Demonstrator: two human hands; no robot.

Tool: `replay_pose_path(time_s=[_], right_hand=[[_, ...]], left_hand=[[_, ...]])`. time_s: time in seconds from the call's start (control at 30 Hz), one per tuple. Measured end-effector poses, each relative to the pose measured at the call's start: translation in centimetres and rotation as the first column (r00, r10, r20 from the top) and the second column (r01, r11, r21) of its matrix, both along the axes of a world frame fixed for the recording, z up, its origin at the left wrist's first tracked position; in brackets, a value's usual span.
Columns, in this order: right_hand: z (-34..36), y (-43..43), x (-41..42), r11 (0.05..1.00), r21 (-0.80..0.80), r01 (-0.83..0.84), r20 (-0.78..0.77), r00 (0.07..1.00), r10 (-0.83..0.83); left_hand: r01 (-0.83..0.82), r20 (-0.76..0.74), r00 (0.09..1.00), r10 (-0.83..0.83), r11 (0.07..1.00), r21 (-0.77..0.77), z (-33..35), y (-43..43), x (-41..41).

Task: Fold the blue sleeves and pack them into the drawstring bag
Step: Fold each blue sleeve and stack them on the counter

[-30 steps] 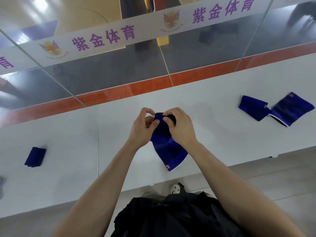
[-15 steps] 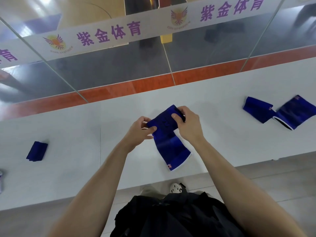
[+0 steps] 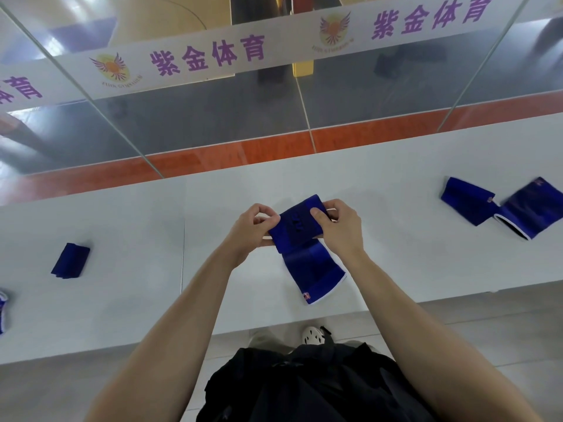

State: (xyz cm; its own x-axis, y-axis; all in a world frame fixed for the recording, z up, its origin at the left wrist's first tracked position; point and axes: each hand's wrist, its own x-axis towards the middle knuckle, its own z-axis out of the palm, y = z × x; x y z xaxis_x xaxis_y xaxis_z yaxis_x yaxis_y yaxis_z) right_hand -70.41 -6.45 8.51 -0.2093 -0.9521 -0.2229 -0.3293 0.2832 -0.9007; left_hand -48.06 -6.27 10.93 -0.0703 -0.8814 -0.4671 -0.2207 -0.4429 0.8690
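Over a long white counter [image 3: 396, 178], seen from a head camera looking down, two bare forearms reach forward and meet at a blue sleeve [image 3: 300, 226]. Left hand [image 3: 253, 229] pinches the sleeve's left edge between thumb and curled fingers; right hand [image 3: 341, 229] grips the right edge, thumb pressed on top and fingers tucked under. Between them the far end of the sleeve is doubled over into a thick flap. Its long axis runs from the hands back toward the person, slanting a little right, and the free white-trimmed end lies flat on the counter near the front edge. Any further fold would likely travel that way, toward the body, with both hands equally close. Nothing lies in that path. Well apart to the left sits a folded sleeve [image 3: 70, 261], and a blue scrap [image 3: 2, 309] shows at the frame's left edge. Well apart to the right lie two sleeves [image 3: 466, 201], unfolded and touching at a corner. Below the counter edge, black fabric [image 3: 304, 385] and a shoe [image 3: 313, 336] show; whether the fabric is the bag cannot be told. Behind the counter stands a glass wall [image 3: 213, 123].
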Motion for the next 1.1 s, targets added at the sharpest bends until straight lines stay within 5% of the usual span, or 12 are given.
replay_pose_path(time_s=[0.17, 0.33, 0.63, 0.97, 1.1], right_hand=[[-0.1, -0.1, 0.7, 1.000, 0.018, 0.002, 0.016, 1.000, -0.003], [0.2, -0.4, 0.5, 0.992, 0.081, -0.096, 0.172, 0.982, 0.081], [0.2, -0.4, 0.5, 0.981, 0.079, -0.175, 0.099, 0.981, 0.167], [0.2, -0.8, 0.9, 0.974, 0.093, -0.206, 0.117, 0.974, 0.195], [0.2, -0.9, 1.1, 0.944, 0.144, -0.298, 0.038, 0.955, 0.295]], left_hand=[[0.043, -0.077, 0.996, -0.034, 0.993, 0.113, -1.3, 0.8, 0.6], [-0.084, -0.146, 0.984, 0.097, 0.992, 0.096, -1.4, 0.9, 1.7], [-0.059, 0.147, 0.987, 0.070, 0.995, -0.083, -0.9, 0.1, 3.3], [-0.138, 0.115, 0.982, 0.150, 0.984, -0.109, -0.3, -0.1, 3.6], [-0.067, 0.346, 0.932, 0.108, 0.989, -0.129, -0.6, -0.2, 3.9]])
